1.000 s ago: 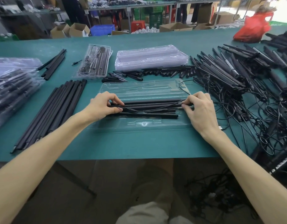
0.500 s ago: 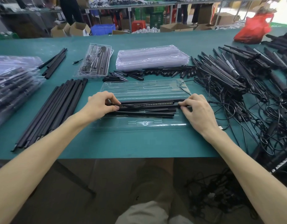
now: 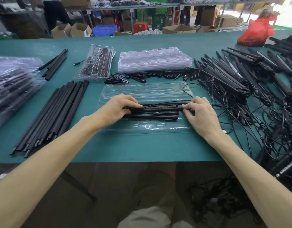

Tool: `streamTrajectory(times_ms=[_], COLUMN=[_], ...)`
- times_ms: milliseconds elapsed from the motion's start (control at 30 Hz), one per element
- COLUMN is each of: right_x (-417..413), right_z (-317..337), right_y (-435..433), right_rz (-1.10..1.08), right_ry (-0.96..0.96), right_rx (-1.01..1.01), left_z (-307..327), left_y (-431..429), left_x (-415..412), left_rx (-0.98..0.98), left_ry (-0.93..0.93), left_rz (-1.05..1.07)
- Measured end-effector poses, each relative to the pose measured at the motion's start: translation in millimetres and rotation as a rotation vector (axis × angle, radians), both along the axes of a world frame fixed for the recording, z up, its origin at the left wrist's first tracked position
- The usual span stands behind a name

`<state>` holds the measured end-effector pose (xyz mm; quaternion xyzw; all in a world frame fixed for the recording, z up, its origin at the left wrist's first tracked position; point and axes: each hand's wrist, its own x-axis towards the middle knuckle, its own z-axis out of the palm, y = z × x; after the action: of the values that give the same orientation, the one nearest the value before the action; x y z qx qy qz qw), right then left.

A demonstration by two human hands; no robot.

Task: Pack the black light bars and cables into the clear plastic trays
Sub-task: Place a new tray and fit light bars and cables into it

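An open clear tray (image 3: 158,129) lies on the green bench (image 3: 142,147). The left hand (image 3: 120,107) grips one end of a black light bar (image 3: 160,106) and the right hand (image 3: 201,114) pinches the other, above more bars in the tray. A stack of empty trays (image 3: 153,60) sits behind, loose black bars (image 3: 55,112) to the left, and a tangled pile of bars and cables (image 3: 237,83) to the right.

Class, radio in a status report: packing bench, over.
Left hand, right hand pinch light bar ends. Bar on clear tray. Cable lies across it.
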<state>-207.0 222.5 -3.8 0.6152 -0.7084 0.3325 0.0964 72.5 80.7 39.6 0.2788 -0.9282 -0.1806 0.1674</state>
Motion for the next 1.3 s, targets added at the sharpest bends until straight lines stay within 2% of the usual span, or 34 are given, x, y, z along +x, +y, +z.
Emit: streamTrajectory(times_ms=[100,200,267,767,1000,1300], right_x=[1,0,1,3,4,4], right_z=[0,0,0,2,3,1], right_y=[0,0,0,0,0,0], right_rz=[0.003,0.002,0.002,-0.013,-0.017,-0.027], right_ry=[0.007,0.013,0.014,-0.045,-0.055,-0.040], right_rx=[0.005,0.007,0.005,0.017,0.024,0.015], left_z=[2,3,1,1,-19,-28], left_y=[-4,-4,-3,-4,1,11], left_x=[-2,-5,-4,-14,-28,-44], left_rx=[-0.041,-0.168,-0.212,-0.098,-0.089,-0.055], left_ry=[-0.114,-0.256,-0.273,-0.148,0.079,0.131], left_rz=[-0.059,-0.098,-0.094,-0.024,-0.011,-0.018])
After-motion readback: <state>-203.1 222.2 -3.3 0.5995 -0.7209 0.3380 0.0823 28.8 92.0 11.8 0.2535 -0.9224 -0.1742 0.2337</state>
